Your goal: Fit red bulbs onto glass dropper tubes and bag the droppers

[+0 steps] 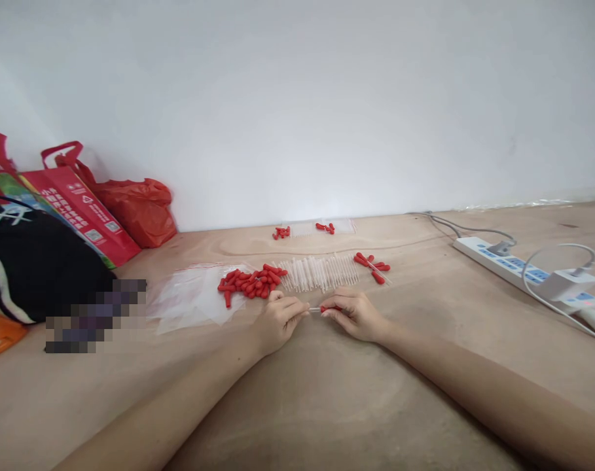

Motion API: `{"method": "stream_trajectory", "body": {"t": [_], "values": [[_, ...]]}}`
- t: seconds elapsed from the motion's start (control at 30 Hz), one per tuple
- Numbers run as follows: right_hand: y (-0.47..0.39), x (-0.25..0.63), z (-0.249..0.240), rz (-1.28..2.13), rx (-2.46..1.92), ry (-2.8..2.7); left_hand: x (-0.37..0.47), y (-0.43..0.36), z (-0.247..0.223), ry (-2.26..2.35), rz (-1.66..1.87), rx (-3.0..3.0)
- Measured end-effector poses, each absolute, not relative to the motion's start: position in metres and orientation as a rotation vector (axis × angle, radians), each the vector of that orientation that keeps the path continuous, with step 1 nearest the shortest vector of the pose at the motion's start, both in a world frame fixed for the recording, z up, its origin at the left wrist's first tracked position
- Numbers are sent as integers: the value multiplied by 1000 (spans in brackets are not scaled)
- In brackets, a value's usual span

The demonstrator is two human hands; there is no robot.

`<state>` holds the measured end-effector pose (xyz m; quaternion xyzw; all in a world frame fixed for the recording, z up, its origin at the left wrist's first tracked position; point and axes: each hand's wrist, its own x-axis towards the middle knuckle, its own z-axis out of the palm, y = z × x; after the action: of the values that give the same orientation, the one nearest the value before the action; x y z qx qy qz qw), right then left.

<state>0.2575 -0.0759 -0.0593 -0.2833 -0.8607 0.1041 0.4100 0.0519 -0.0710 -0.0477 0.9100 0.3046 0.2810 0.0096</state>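
Observation:
Between the thumb and fingers of my left hand (281, 322) is a thin clear dropper tube (315, 310), lying level. My right hand (353, 314) pinches a red rubber bulb (324, 310), mostly covered by its fingers, at the tube's right end. How far the tube sits inside the bulb cannot be made out. Just beyond my hands lies a row of many clear tubes (317, 273). A heap of red bulbs (251, 282) is left of that row. Several red bulbs with a tube (373, 267) lie to its right.
Clear plastic bags (189, 297) lie flat on the wooden table (297, 405), left of the heap. Farther back are small bags with red bulbs (325, 227). Red bags (86, 212) and a black bag (42, 261) stand left. A power strip (508, 265) with cables lies right.

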Motion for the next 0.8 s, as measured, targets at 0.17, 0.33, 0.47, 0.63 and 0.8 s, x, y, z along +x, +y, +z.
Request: {"method": "stream_trajectory", "body": {"t": [0.17, 0.33, 0.47, 0.63, 0.8], "values": [[-76, 257, -60, 193, -709, -2232, 54, -73, -47, 950, 901, 2874], [-76, 255, -59, 127, -734, -2285, 57, -75, -48, 1006, 896, 2881], [-76, 254, -57, 111, -732, -2318, 59, -76, -49, 985, 906, 2892], [-77, 254, -56, 122, -738, -2339, 60, -76, -49, 950, 920, 2915], [-74, 250, -56, 523, -809, -2038, 63, -75, -47, 1018, 1031, 2763]]}}
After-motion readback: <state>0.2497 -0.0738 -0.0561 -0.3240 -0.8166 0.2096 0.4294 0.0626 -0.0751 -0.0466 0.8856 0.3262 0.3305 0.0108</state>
